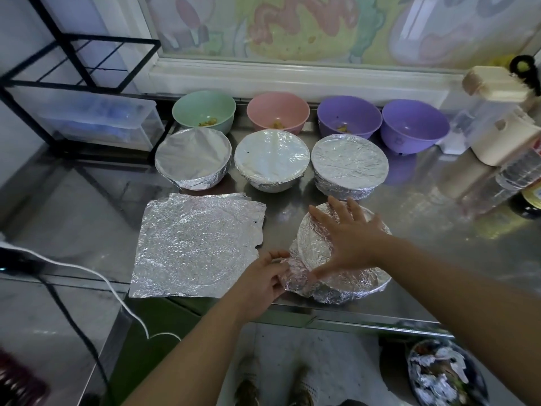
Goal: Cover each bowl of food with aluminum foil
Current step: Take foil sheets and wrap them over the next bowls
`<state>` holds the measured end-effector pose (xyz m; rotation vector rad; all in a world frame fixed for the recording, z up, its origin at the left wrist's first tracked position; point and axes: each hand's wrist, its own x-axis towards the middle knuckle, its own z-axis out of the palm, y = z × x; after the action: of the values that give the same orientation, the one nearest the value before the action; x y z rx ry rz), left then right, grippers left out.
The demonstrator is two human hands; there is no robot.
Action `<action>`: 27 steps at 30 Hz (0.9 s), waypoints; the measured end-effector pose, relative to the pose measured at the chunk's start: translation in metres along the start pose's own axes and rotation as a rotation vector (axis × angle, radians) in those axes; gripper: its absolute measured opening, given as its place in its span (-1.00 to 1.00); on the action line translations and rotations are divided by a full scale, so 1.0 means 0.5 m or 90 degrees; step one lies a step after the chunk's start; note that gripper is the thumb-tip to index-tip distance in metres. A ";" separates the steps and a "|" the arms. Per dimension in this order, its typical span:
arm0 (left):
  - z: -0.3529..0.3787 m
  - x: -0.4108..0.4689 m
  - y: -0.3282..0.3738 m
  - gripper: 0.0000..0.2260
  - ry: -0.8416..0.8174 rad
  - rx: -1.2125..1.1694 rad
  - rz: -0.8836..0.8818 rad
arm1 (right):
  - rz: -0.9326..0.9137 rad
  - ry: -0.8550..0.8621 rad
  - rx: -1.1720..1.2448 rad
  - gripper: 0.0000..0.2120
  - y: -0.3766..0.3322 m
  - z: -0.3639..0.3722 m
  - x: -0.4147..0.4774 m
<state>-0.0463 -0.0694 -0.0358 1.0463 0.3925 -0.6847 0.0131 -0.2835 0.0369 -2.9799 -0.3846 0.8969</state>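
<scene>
1. Lowest in the frame, a bin [445, 373] at lower right holds crumpled foil scraps, and a white cable [117, 291] crosses the lower left.
2. At the near edge of the steel counter [439, 259], right of centre, sits the bowl being wrapped [366, 284], with foil already draped over its top and sides.
3. The right hand [351, 238] lies flat on that foil top with fingers spread, pressing down and gripping nothing.
4. The left hand [265, 276] pinches a loose foil flap [295, 276] at the bowl's lower-left rim, thumb and fingers curled onto it.
5. To do this step well, I judge that the flat hand should pin the bowl while the flap is folded down and hugged tight under the rim. Then work round the edge in short presses, since thin foil tears if tugged hard.
6. Just left of the bowl lie the spare foil sheets [199, 244], flat, with one ragged right edge.
7. In the middle row stand three finished bowls: left covered bowl [193, 159], middle covered bowl [272, 159] and right covered bowl [349, 165].
8. The far row is uncovered: green bowl [204, 111], pink bowl [278, 112] and purple bowl [349, 118] each show a little yellow food. In the second purple bowl [415, 124] I can see none.
9. By my count four are covered or nearly so, and the far row remains.
10. A black wire rack [79, 63] stands at upper left.
</scene>
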 end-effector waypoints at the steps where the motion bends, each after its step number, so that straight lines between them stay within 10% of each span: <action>1: -0.006 -0.002 0.003 -0.75 -0.008 0.024 0.002 | -0.001 -0.002 0.001 0.38 0.000 -0.001 0.001; 11: -0.009 -0.015 0.053 -0.66 0.000 0.412 0.055 | -0.003 -0.008 0.004 0.39 0.000 -0.003 0.002; 27: 0.060 0.060 0.066 -0.79 0.120 0.545 0.059 | -0.006 0.005 0.005 0.39 0.000 0.005 0.000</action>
<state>-0.0026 -0.0950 -0.0183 1.9383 0.2013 -0.6813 0.0117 -0.2836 0.0348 -2.9707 -0.3943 0.8840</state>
